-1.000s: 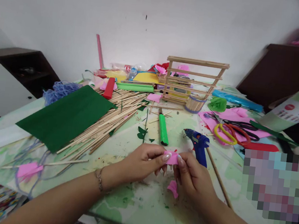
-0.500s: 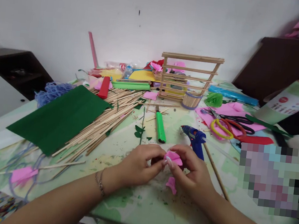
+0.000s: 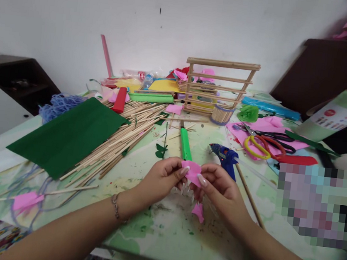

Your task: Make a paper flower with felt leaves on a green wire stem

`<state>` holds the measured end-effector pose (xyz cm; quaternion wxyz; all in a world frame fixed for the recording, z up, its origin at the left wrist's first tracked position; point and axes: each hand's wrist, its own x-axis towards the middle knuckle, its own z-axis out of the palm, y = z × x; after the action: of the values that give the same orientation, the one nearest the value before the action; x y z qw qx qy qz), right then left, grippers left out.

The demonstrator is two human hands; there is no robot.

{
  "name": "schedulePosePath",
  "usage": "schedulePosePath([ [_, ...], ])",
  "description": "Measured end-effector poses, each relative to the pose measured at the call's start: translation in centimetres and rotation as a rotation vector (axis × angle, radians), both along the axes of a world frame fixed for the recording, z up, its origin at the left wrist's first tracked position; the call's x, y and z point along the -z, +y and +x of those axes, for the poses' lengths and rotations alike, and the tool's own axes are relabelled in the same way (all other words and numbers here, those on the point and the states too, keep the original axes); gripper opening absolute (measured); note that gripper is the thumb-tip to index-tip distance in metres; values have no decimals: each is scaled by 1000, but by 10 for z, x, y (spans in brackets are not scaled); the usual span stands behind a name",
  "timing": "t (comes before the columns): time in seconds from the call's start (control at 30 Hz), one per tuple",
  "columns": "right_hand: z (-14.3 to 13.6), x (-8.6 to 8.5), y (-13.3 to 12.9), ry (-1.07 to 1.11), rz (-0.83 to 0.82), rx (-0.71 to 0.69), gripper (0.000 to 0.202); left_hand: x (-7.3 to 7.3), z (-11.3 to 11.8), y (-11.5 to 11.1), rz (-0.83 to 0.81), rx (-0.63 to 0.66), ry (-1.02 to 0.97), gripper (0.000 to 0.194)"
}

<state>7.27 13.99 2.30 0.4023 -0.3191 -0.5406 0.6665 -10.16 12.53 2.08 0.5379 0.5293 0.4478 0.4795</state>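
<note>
A small piece of pink crepe paper (image 3: 192, 172) is stretched between my two hands above the table. My left hand (image 3: 168, 175) pinches its left edge between thumb and fingers. On the other side, my right hand (image 3: 218, 189) grips the right edge, thumb in front. Just below my fingers lies a second pink paper scrap (image 3: 198, 212) on the tablecloth. Beyond my hands is a green-handled utility knife (image 3: 185, 144). A blue hot glue gun (image 3: 225, 157) lies past my right hand, a clear glue stick in its rear.
Thin wooden sticks (image 3: 123, 134) and a dark green sheet (image 3: 69, 137) spread on the left. A slatted stick frame (image 3: 223, 63) and a small stick basket (image 3: 222, 114) stand at the back. Scissors (image 3: 257, 147) lie on pink paper, near a green bottle (image 3: 334, 115).
My hands have drawn slightly apart and shifted a little left. The pink paper, bunched between my fingers before, is now spread flatter. The loose scrap stays in place.
</note>
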Motion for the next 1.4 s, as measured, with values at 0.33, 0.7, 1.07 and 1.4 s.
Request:
schedulePosePath([
  [0.33,0,6,5,51,-295,-131,37,-1,-8,-4,628,-124,548,15],
  [0.7,0,0,3,-154,-23,-44,32,0,2,0,70,-194,-16,33],
  [1.07,0,6,0,-327,-79,-109,40,2,0,-2,155,-175,362,21],
  [1.4,7,4,-1,-461,545,133,20,-4,-1,-8,625,15,562,9],
])
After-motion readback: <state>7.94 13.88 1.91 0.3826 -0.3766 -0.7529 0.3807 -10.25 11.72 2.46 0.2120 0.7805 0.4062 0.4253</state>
